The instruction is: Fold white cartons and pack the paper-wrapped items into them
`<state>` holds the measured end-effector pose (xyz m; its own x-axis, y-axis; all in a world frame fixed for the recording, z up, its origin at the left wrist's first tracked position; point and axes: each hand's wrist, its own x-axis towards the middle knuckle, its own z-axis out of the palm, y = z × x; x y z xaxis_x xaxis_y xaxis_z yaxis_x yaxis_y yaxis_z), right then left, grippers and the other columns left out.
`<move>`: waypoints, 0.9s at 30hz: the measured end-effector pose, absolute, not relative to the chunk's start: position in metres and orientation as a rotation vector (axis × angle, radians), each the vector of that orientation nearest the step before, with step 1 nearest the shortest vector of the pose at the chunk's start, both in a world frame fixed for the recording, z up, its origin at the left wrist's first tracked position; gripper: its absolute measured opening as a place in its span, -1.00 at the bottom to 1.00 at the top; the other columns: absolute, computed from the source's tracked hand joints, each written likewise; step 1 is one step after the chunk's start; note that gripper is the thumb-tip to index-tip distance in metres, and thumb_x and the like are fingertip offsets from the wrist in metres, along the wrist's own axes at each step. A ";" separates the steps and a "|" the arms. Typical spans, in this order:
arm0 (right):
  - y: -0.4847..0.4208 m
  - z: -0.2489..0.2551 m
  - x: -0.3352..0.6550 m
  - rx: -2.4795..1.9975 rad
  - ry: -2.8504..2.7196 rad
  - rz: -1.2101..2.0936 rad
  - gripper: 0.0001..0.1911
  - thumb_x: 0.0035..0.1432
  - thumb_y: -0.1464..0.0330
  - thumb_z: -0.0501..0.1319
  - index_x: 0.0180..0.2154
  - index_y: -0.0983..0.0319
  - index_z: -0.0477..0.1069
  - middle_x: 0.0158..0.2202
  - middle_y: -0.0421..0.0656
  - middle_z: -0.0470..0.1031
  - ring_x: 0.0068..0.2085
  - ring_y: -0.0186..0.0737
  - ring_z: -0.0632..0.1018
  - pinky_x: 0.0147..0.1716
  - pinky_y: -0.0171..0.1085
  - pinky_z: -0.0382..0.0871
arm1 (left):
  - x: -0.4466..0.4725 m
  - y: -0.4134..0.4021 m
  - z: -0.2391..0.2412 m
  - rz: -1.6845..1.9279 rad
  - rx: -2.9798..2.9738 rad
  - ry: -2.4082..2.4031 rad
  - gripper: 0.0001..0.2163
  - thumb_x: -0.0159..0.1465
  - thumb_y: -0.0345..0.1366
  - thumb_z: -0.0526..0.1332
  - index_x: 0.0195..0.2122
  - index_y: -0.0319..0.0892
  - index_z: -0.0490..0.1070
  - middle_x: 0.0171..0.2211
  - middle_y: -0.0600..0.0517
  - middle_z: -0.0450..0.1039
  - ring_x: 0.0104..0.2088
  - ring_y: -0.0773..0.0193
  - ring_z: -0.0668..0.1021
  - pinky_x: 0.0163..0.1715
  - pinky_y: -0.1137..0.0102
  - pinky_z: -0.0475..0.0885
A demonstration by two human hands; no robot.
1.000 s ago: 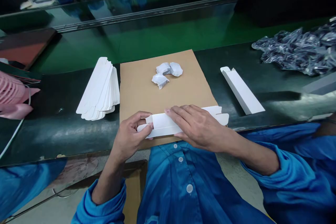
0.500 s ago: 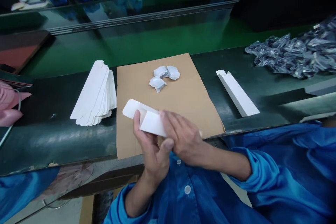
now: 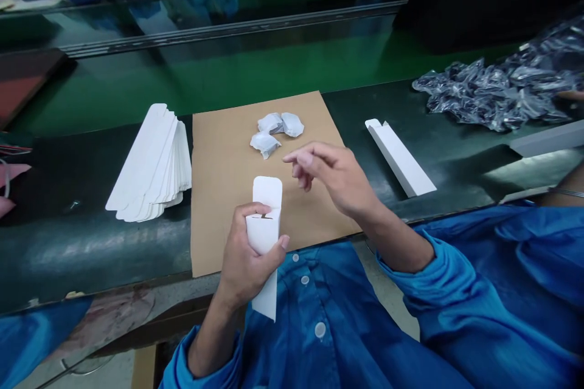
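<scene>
A long white cardboard box [image 3: 263,236] is gripped upright in my left hand [image 3: 249,258], with its end flap raised at the top and its lower end in front of my shirt. My fingers and thumb wrap around the box near its upper end. My right hand [image 3: 335,176] is off the box, over the cardboard sheet [image 3: 219,158]. Its index finger stretches out and the other fingers curl loosely, with nothing seen in them. Just beyond that fingertip lie three small white wrapped packets [image 3: 270,126], grouped on the sheet.
Flat white box blanks [image 3: 148,164] lie fanned out at the left. Another white box [image 3: 401,158] lies at the right, near a heap of clear plastic-wrapped items [image 3: 497,94]. A person in blue sits close at my right. Other people's hands are across the bench.
My right hand has let go of the white box and moved up towards the wrapped packets. My left hand has turned the box from lying sideways to upright, with its flap pointing away.
</scene>
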<state>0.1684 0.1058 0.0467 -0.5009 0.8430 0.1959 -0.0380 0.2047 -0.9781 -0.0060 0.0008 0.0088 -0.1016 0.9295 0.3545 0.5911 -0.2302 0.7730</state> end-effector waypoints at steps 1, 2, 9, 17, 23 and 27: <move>0.109 0.047 0.166 -0.771 -1.621 1.516 -0.61 0.33 0.10 0.16 -0.25 0.31 0.50 -0.40 -0.21 0.45 -0.42 -0.41 0.45 -0.44 -0.39 0.35 | -0.006 0.001 0.009 1.235 1.833 1.662 -0.68 0.13 -0.22 0.33 -0.11 -0.04 0.32 -0.25 0.04 0.42 -0.42 0.27 0.50 -0.50 0.39 0.41; 0.112 0.048 0.164 -0.747 -1.606 1.646 -0.59 0.30 0.07 0.18 -0.32 0.31 0.48 -0.43 -0.22 0.44 -0.44 -0.41 0.45 -0.46 -0.40 0.35 | -0.006 0.001 0.008 1.217 1.852 1.667 -0.68 0.13 -0.22 0.33 -0.11 -0.04 0.31 -0.26 0.04 0.42 -0.43 0.28 0.49 -0.52 0.40 0.40; 0.092 0.046 0.150 -0.691 -1.662 1.758 -0.73 0.06 0.26 0.44 -0.27 0.30 0.53 -0.31 -0.19 0.55 -0.31 -0.39 0.52 -0.32 -0.38 0.40 | 0.005 0.002 -0.007 1.429 1.832 1.706 -0.38 0.12 -0.24 0.37 0.15 -0.05 0.11 -0.10 -0.05 0.37 -0.20 0.16 0.59 -0.35 0.35 0.52; 0.070 0.032 0.153 -0.520 -2.050 0.864 -0.81 0.32 0.42 0.21 -0.11 0.31 0.56 -0.04 -0.02 0.60 0.02 -0.25 0.58 0.05 -0.19 0.49 | 0.001 -0.004 -0.010 1.276 1.979 1.803 -0.13 0.15 -0.18 0.36 0.40 -0.05 -0.11 0.22 -0.24 0.26 0.12 -0.04 0.50 -0.04 0.18 0.53; 0.064 0.007 0.155 -0.415 -2.117 0.504 -0.76 0.32 0.39 0.20 -0.04 0.37 0.50 -0.04 0.02 0.60 -0.06 -0.22 0.62 -0.06 -0.22 0.56 | -0.005 -0.009 -0.005 1.121 1.995 1.783 -0.29 0.24 -0.24 0.28 0.36 -0.12 -0.01 0.20 -0.22 0.32 0.12 0.03 0.51 0.01 0.17 0.52; 0.060 0.005 0.152 -0.443 -2.086 0.545 -0.69 0.33 0.37 0.18 0.04 0.41 0.42 0.03 0.08 0.56 0.09 -0.19 0.56 0.08 -0.21 0.50 | -0.008 -0.007 0.004 1.066 2.019 1.713 -0.36 0.27 -0.25 0.25 0.33 -0.10 0.04 0.17 -0.18 0.35 0.09 0.08 0.54 -0.02 0.22 0.54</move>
